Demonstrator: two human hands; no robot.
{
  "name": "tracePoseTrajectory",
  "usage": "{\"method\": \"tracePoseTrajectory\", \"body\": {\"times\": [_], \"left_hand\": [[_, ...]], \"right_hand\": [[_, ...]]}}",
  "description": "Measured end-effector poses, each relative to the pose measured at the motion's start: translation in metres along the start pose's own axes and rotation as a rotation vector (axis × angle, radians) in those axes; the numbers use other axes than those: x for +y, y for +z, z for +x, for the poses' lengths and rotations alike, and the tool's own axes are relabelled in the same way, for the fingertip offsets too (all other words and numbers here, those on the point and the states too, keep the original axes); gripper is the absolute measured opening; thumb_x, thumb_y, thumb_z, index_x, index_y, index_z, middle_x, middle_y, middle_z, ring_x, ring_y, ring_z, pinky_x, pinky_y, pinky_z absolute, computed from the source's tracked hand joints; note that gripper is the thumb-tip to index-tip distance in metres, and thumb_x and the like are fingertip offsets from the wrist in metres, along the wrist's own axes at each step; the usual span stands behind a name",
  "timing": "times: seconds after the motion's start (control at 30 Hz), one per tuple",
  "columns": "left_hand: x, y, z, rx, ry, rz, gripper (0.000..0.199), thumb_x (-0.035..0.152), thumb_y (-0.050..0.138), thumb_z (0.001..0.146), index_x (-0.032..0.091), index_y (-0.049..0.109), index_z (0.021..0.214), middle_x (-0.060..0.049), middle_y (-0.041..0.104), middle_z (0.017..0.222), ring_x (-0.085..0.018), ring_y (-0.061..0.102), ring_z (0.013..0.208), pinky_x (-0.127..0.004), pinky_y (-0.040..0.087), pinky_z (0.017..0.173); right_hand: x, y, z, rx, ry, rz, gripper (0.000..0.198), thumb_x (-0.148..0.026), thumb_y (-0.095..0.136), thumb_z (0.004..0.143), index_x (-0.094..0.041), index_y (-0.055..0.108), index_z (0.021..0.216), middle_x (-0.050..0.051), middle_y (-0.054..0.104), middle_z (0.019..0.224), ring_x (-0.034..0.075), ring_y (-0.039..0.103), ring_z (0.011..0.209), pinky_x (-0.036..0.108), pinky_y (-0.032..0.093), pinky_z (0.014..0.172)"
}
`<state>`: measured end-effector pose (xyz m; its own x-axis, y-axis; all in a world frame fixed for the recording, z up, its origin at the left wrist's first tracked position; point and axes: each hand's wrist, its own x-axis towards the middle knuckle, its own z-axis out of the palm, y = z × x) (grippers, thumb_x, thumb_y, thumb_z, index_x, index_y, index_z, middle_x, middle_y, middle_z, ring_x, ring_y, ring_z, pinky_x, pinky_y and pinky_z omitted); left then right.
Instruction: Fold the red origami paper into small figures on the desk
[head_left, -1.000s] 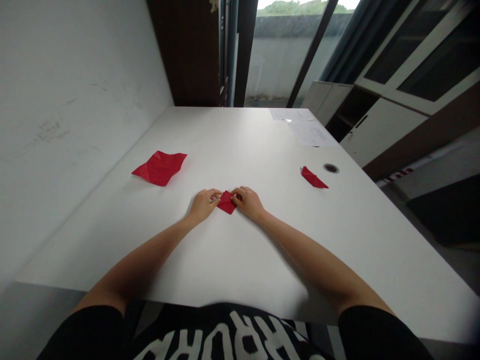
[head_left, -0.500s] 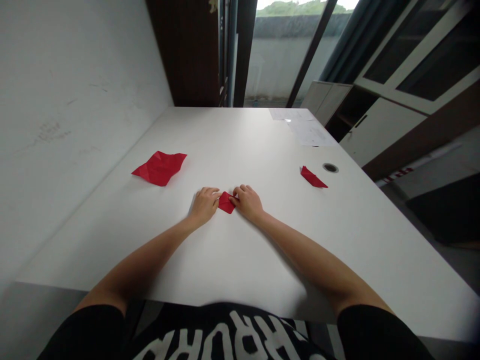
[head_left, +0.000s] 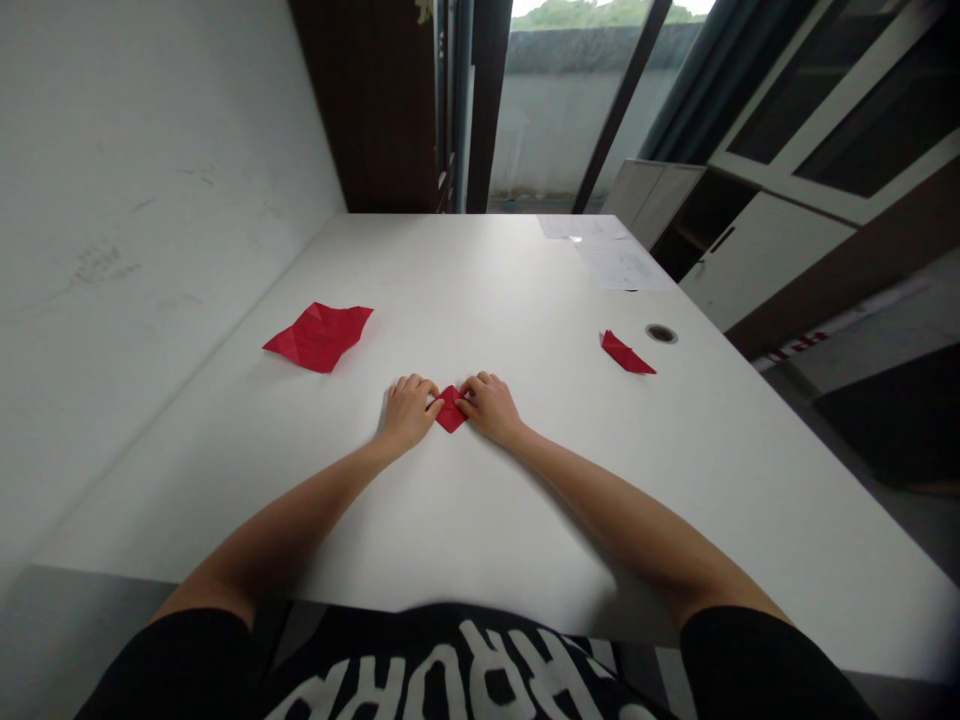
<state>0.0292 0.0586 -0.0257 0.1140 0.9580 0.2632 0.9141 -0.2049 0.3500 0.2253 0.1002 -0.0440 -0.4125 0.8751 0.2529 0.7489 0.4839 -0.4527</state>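
A small folded piece of red paper [head_left: 451, 418] lies diamond-shaped on the white table, between my two hands. My left hand [head_left: 409, 410] pinches its left corner with thumb and fingers. At its right corner my right hand [head_left: 489, 405] is closed on it, the thumb resting on top. The fingertips cover both side corners of the paper. Farther left lies a larger, creased, mostly unfolded red sheet [head_left: 319, 338]. Over on the right is a folded red paper piece [head_left: 627, 354], long and pointed, which neither hand touches.
The white table [head_left: 480, 530] borders a wall [head_left: 150, 250] on the left. A round cable hole [head_left: 661, 335] sits near its right edge. Printed sheets [head_left: 615, 262] lie at the far right corner. Cabinets [head_left: 765, 250] stand beyond that edge.
The small red paper has turned slightly and shifted a little left and nearer. My left hand now pinches its corner with the thumb on it; my right hand has moved slightly left.
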Motion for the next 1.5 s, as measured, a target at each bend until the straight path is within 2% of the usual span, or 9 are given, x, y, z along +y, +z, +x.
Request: {"method": "tracePoseTrajectory", "body": {"times": [0.3, 0.47, 0.7, 0.87, 1.0, 1.17, 1.23, 1.37, 1.5], "left_hand": [[-0.002, 0.002, 0.000, -0.014, -0.002, -0.054, 0.006, 0.026, 0.063, 0.092, 0.025, 0.064, 0.097, -0.006, 0.068, 0.100, -0.025, 0.059, 0.099, -0.040, 0.043, 0.089], [-0.005, 0.004, 0.003, -0.032, 0.037, -0.204, 0.021, 0.028, 0.051, 0.099, 0.024, 0.070, 0.109, -0.005, 0.074, 0.107, -0.023, 0.064, 0.099, -0.038, 0.046, 0.092], [-0.004, -0.002, 0.004, 0.003, 0.073, -0.329, 0.028, 0.032, 0.050, 0.100, 0.021, 0.075, 0.104, -0.006, 0.076, 0.103, -0.022, 0.065, 0.095, -0.035, 0.050, 0.089], [-0.001, -0.006, 0.004, 0.011, 0.006, -0.497, 0.025, 0.032, 0.051, 0.099, 0.021, 0.074, 0.102, -0.005, 0.076, 0.103, -0.019, 0.067, 0.094, -0.031, 0.051, 0.086], [-0.003, -0.004, 0.004, 0.034, -0.045, -0.652, 0.025, 0.032, 0.053, 0.098, 0.019, 0.073, 0.104, -0.005, 0.076, 0.102, -0.018, 0.068, 0.091, -0.029, 0.051, 0.082], [-0.005, -0.001, 0.005, 0.104, -0.077, -0.711, 0.026, 0.033, 0.054, 0.097, 0.018, 0.074, 0.103, -0.004, 0.077, 0.100, -0.018, 0.068, 0.089, -0.028, 0.052, 0.080], [-0.004, -0.002, 0.005, 0.143, -0.089, -0.734, 0.026, 0.033, 0.055, 0.096, 0.018, 0.075, 0.103, -0.005, 0.077, 0.099, -0.018, 0.069, 0.088, -0.028, 0.053, 0.080], [-0.003, -0.004, 0.003, 0.167, -0.053, -0.745, 0.025, 0.034, 0.056, 0.096, 0.019, 0.075, 0.104, -0.005, 0.077, 0.101, -0.018, 0.069, 0.090, -0.030, 0.054, 0.083], [-0.002, -0.002, 0.000, 0.167, -0.003, -0.745, 0.024, 0.035, 0.058, 0.096, 0.020, 0.075, 0.105, -0.005, 0.077, 0.102, -0.018, 0.069, 0.092, -0.031, 0.054, 0.084]], "right_hand": [[-0.010, -0.004, -0.005, -0.011, 0.091, 0.394, 0.005, -0.023, 0.061, 0.088, -0.021, 0.062, 0.083, -0.003, 0.066, 0.071, 0.014, 0.055, 0.064, 0.027, 0.040, 0.067], [-0.012, -0.006, -0.006, 0.042, 0.087, 0.578, 0.008, -0.027, 0.058, 0.088, -0.022, 0.060, 0.083, -0.002, 0.064, 0.075, 0.014, 0.055, 0.068, 0.026, 0.042, 0.066], [-0.016, -0.009, -0.007, 0.088, 0.037, 0.578, 0.011, -0.030, 0.059, 0.087, -0.022, 0.059, 0.081, -0.001, 0.063, 0.075, 0.016, 0.055, 0.072, 0.028, 0.043, 0.068], [-0.014, -0.008, -0.007, 0.080, 0.081, 0.701, 0.019, -0.039, 0.058, 0.092, -0.021, 0.064, 0.090, -0.002, 0.062, 0.072, 0.015, 0.054, 0.067, 0.028, 0.043, 0.065], [-0.015, -0.008, -0.006, 0.049, 0.071, 0.687, 0.028, -0.044, 0.055, 0.095, -0.020, 0.067, 0.084, 0.000, 0.063, 0.072, 0.015, 0.055, 0.068, 0.028, 0.044, 0.066], [-0.019, -0.014, -0.007, 0.263, 0.045, 0.537, 0.021, -0.042, 0.062, 0.091, -0.021, 0.065, 0.093, 0.005, 0.063, 0.094, 0.017, 0.058, 0.081, 0.029, 0.048, 0.072], [-0.020, -0.015, -0.008, 0.313, 0.089, 0.499, 0.024, -0.044, 0.065, 0.089, -0.021, 0.062, 0.092, 0.004, 0.062, 0.092, 0.017, 0.057, 0.078, 0.028, 0.046, 0.069], [-0.020, -0.014, -0.009, 0.190, 0.156, 0.534, 0.031, -0.048, 0.057, 0.094, -0.021, 0.061, 0.080, -0.001, 0.060, 0.070, 0.015, 0.052, 0.064, 0.027, 0.040, 0.061], [-0.021, -0.015, -0.010, 0.101, 0.037, 0.652, 0.031, -0.045, 0.053, 0.097, -0.020, 0.068, 0.087, 0.001, 0.067, 0.075, 0.015, 0.057, 0.068, 0.027, 0.042, 0.065]]}}
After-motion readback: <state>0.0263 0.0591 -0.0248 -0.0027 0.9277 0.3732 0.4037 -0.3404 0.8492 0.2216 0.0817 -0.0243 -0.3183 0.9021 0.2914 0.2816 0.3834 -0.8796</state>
